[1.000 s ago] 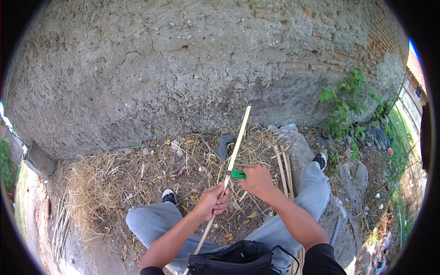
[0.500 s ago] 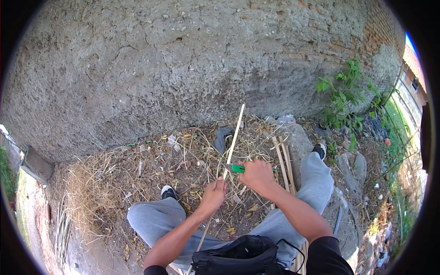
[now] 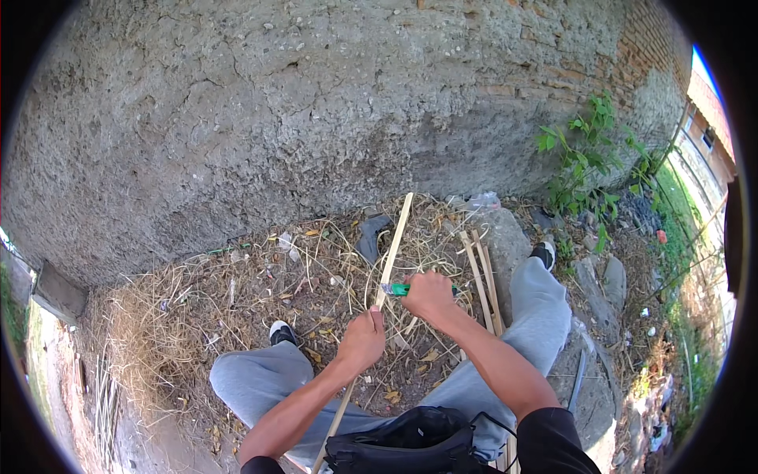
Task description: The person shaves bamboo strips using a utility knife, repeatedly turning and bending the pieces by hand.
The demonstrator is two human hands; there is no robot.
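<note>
- Left hand (image 3: 362, 341): closed around a long pale strip (image 3: 396, 241), its thumb lying along the strip toward the far end; the curled fingers are mostly hidden beneath.
- Right hand (image 3: 430, 298): closed in a fist around a green-handled knife (image 3: 400, 290), whose front end pokes out to the left.
- The knife's blade end meets the strip just beyond the left thumb; the exact contact is too small to tell.
- The strip slants from the near left, beside the black bag (image 3: 347, 456), between the legs, to a far tip in front of the wall (image 3: 316, 142).
</note>
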